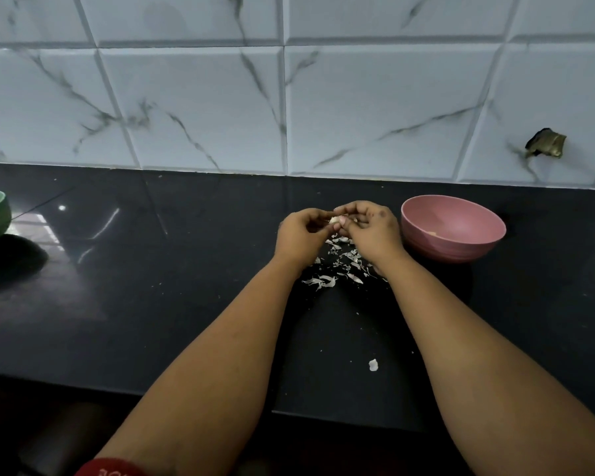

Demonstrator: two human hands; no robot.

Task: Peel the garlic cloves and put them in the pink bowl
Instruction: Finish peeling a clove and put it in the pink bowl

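Garlic clove (335,220) is sitting pinched between both hands above the black counter (152,286), its long axis running roughly left to right. Left hand (301,235) and right hand (371,231) are both curling fingertips around it. Pink bowl (453,228) is waiting just right; peel scraps (337,266) are lying underneath.
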